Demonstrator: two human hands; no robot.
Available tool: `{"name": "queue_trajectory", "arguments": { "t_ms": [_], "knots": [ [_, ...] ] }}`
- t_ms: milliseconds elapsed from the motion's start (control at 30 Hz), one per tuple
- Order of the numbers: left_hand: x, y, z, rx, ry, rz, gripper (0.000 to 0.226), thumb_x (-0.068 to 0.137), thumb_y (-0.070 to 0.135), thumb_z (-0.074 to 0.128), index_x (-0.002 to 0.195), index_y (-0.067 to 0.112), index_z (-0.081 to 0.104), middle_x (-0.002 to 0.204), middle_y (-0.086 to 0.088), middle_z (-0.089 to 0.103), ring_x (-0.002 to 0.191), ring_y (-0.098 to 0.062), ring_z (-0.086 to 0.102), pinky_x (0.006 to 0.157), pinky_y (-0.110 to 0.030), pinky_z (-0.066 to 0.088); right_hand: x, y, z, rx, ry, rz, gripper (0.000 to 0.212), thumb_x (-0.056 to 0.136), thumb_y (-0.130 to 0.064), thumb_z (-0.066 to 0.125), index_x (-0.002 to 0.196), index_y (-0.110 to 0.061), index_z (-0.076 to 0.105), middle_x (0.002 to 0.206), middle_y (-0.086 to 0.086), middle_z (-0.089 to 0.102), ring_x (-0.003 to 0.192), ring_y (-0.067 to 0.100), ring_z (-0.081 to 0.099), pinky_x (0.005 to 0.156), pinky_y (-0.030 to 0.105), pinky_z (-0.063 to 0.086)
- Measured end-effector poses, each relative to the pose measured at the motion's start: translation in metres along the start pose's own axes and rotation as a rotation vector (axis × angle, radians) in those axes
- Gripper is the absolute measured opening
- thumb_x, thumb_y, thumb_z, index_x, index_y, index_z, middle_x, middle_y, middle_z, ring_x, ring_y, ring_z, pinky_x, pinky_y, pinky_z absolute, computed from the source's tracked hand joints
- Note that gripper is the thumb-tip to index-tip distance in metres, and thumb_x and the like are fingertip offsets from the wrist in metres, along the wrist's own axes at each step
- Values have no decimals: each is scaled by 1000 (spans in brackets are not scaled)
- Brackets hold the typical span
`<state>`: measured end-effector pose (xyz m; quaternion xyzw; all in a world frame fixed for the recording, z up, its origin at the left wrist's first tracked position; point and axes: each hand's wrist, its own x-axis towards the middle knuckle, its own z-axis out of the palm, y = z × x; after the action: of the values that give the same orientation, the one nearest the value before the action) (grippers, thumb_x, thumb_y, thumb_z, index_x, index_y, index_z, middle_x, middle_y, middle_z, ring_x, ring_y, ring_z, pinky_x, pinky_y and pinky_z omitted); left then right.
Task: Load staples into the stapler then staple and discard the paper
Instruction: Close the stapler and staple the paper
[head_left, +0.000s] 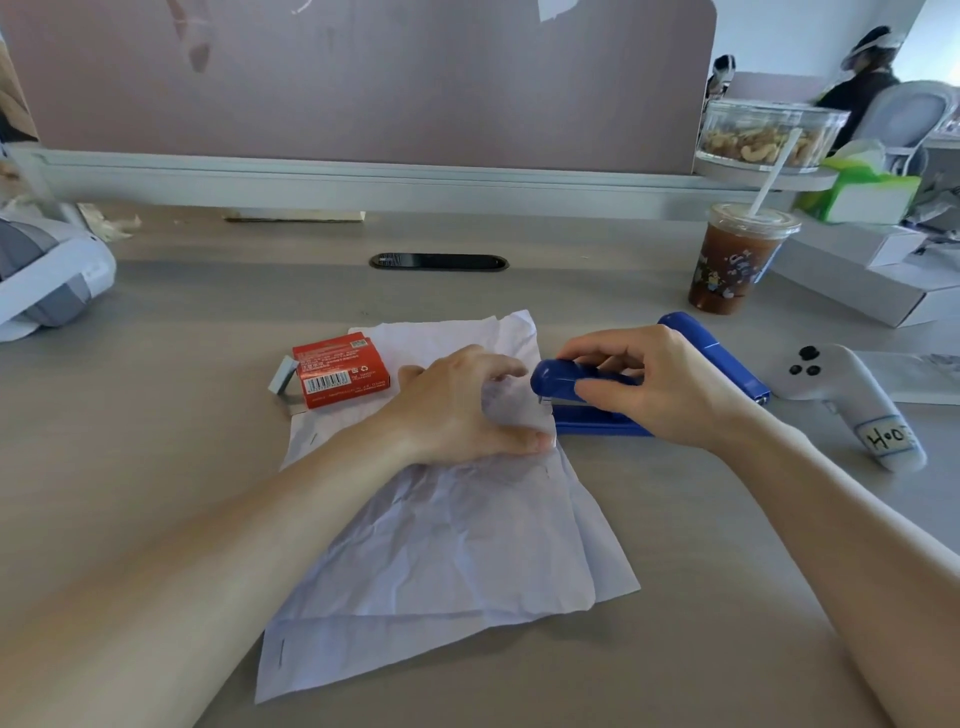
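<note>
— Blue plastic is clasped by the right hand (649, 387): the stapler (550, 379) is held by its upper arm, with fingers curled over the top and the thumb laid along the near side. Its base is rested on the desk (156, 467).

— And what is held by the left hand (467, 410)?

— The paper (457, 545). Its crumpled edge is bunched under curled fingers and thumb, just left of the right hand's grip, and is pushed in at the stapler's nose, between upper arm and base. Whether the nose is pressed fully down cannot be told.

— Where is the rest of the sheet laid?

— It is spread on the desk, from the left hand's grip toward the person. Two layers are seen at its near right edge.

— What is seen around those grips?

— A red staple box (340, 370) is laid just left of the left hand, partly on the paper, with a grey strip of staples (283, 376) just beside its left end. Right of the stapler grip a white controller (852, 400) is laid, and an iced drink cup (737, 260) is set farther back.
</note>
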<state>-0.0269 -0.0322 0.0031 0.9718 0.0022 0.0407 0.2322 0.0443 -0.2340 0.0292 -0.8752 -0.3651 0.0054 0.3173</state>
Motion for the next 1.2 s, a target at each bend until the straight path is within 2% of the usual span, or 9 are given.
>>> {"name": "queue_trajectory", "arguments": {
  "t_ms": [67, 167, 333, 533, 633, 733, 900, 1067, 1200],
  "knots": [
    [0, -1, 1, 24, -16, -11, 77, 69, 72, 67, 136, 39, 47, 137, 15, 48, 125, -11, 46, 102, -42, 32, 6, -7, 2, 86, 27, 57, 25, 86, -32, 55, 101, -24, 74, 91, -4, 73, 86, 14, 66, 85, 39, 53],
    [1, -5, 3, 70, -44, -12, 81, 69, 78, 60, 138, 39, 44, 145, 17, 44, 131, -11, 43, 103, -41, 28, 22, -16, 11, -3, 33, 136, 49, 88, -41, 36, 102, -1, 61, 90, 18, 65, 85, 34, 57, 82, 49, 47],
    [2, -7, 3, 121, -54, -4, 86, 68, 83, 54, 139, 36, 43, 145, 18, 45, 130, -11, 45, 103, -42, 28, 44, -16, 26, -289, -153, 202, 54, 81, -37, 18, 106, -7, 56, 111, 11, 65, 104, 33, 56, 95, 51, 45],
    [0, -4, 0, 141, -59, -2, 82, 70, 81, 55, 136, 33, 47, 142, 15, 48, 127, -14, 47, 102, -45, 30, 51, -10, 32, -447, -219, 205, 47, 85, -31, 20, 110, -15, 55, 115, 2, 63, 109, 30, 56, 96, 49, 46],
    [1, -4, -1, 161, -71, -17, 90, 68, 82, 55, 141, 32, 43, 147, 14, 43, 132, -15, 43, 105, -46, 29, 55, -3, 36, -435, -223, 213, 59, 71, -40, 9, 107, -16, 49, 112, -3, 63, 105, 27, 56, 95, 49, 47],
    [2, -5, -1, 173, -79, -20, 92, 68, 84, 53, 142, 31, 42, 149, 13, 41, 134, -15, 42, 106, -47, 28, 54, -4, 39, -412, -215, 226, 45, 81, -29, 14, 102, -17, 53, 116, -3, 61, 105, 27, 56, 94, 49, 48],
    [1, -6, -1, 166, -84, -16, 92, 67, 84, 53, 142, 31, 42, 150, 13, 40, 135, -15, 40, 108, -48, 28, 53, -5, 41, -285, -164, 272, 37, 96, -11, 24, 112, -13, 57, 119, 3, 60, 107, 28, 55, 96, 47, 46],
    [1, -8, 0, 152, -84, -9, 91, 66, 85, 54, 139, 32, 45, 146, 14, 44, 132, -13, 42, 105, -48, 30, 51, -11, 39, -394, -211, 224, 43, 86, -34, 19, 105, -26, 56, 111, 0, 62, 99, 27, 57, 93, 48, 46],
    [2, -7, -1, 147, -84, -15, 90, 65, 84, 55, 138, 32, 47, 144, 15, 45, 130, -13, 44, 104, -46, 31, 51, -11, 42, -366, -208, 257, 43, 77, -37, 17, 97, -32, 55, 106, -4, 62, 97, 27, 58, 92, 48, 46]
  ]
}}
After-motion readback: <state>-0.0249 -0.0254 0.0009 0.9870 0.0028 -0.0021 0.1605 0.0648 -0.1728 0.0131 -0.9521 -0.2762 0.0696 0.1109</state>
